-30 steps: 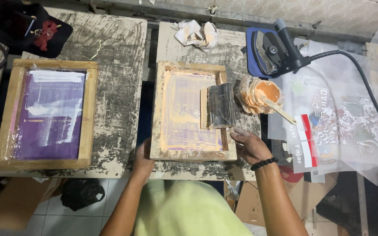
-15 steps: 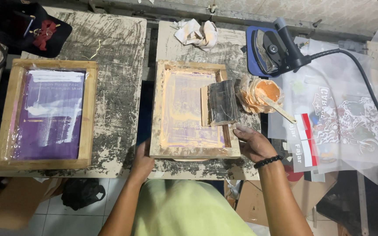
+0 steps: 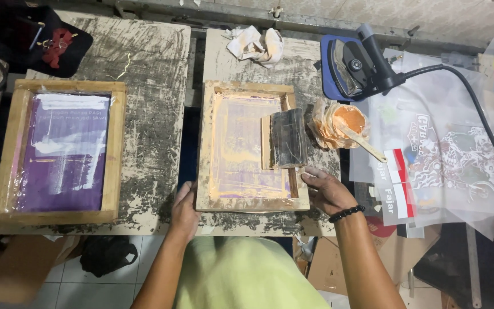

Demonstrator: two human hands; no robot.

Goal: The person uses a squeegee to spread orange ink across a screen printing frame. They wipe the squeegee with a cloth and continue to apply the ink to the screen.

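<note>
At the far left of the stained, paint-crusted wooden work table (image 3: 144, 68) lay a wooden-framed printing screen with a purple mesh (image 3: 58, 157), untouched and well apart from both hands. Next to the right, the left hand (image 3: 184, 209) gripped the near left corner of the second frame, fingers curled up along its outer edge with the thumb side against the wood; it had slid slightly inward from its position a second earlier. That second frame, a wooden-framed printing screen smeared with pale orange ink (image 3: 241, 151), lay flat on the right-hand board of the table, square to its edge. A dark-bladed squeegee with a wooden handle (image 3: 287, 138) rested inside it, against the right rail. The right hand (image 3: 324, 189) had shifted from the lower right rail toward the near right corner and now lay with fingers spread loosely, fingertips touching the rail just below the squeegee. With both hands seated on opposite near corners, the frame appeared to be steadied or squared in place; the ink pass seemed not yet begun. Further right stood an orange ink cup wrapped in crumpled plastic with a wooden stir stick (image 3: 344, 123), then a dark heat tool on a blue pad (image 3: 355, 66), then clear printed transfer sheets (image 3: 447, 154).
</note>
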